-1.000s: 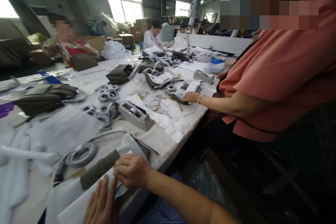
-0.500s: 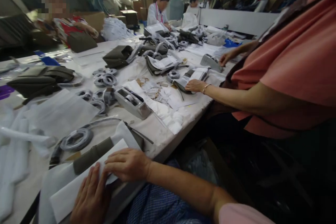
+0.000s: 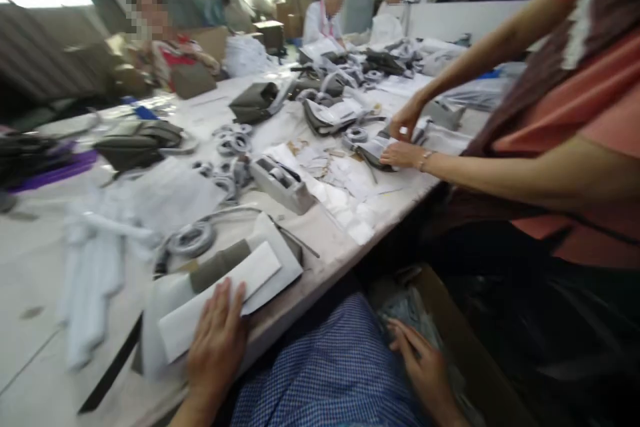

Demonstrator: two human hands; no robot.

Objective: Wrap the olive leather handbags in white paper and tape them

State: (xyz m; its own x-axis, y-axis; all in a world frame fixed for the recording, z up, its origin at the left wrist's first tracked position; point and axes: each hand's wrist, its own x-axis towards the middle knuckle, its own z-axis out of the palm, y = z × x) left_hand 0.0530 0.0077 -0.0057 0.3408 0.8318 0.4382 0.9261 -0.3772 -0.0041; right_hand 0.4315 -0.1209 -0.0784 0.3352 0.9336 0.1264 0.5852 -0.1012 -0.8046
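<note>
My left hand [image 3: 220, 330] lies flat, fingers stretched, on a folded white sheet [image 3: 253, 270]. Under and behind that sheet is an olive-grey bag [image 3: 220, 265] with white wrapping around its ends, at the table's near edge. A coiled, plastic-wrapped strap [image 3: 193, 239] rests behind it, and a dark strap [image 3: 113, 363] sticks out at its left. Below the table edge, my right hand [image 3: 423, 367] is beside a cardboard box [image 3: 450, 320] holding clear plastic bags [image 3: 413, 307]. Its fingers are somewhat bent and slightly apart, with nothing visible in them.
A tape dispenser [image 3: 283, 183] stands behind the bag, near wrapped strap coils [image 3: 233, 140]. White rolled pieces [image 3: 95, 287] lie at left. On the right, a co-worker's hands [image 3: 405, 140] work on another bag. More people are across the table.
My right hand has left the white sheet and moved right and down to the box. My left hand stays on the sheet. The co-worker's far hand has moved onto their bag.
</note>
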